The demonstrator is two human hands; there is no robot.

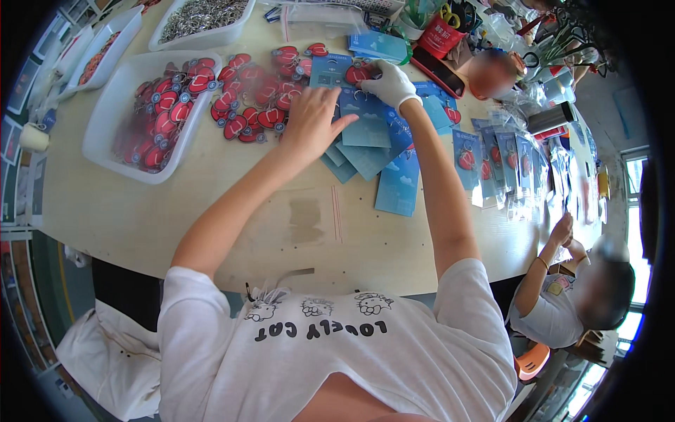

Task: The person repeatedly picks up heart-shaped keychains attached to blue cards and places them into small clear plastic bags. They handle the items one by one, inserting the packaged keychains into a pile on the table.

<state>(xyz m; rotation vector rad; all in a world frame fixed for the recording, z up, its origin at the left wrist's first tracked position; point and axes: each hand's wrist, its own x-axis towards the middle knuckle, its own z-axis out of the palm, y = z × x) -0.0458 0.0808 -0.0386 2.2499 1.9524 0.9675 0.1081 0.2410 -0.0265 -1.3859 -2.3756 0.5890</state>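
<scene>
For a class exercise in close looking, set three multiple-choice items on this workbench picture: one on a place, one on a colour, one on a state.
1. Where does the white tray of red keychains lie?
A. To the person's left
B. At the far right
C. Under the cards

2. What colour are the cards spread under the hands?
A. Yellow
B. Blue
C. Green

3. How is the right hand covered?
A. Bare
B. In a black mitten
C. In a white glove

Answers:
1 A, the tray sits left of both arms on the table.
2 B, the fanned cards are blue.
3 C, a white glove covers it, while the left hand is bare and lies flat on the cards.
</scene>
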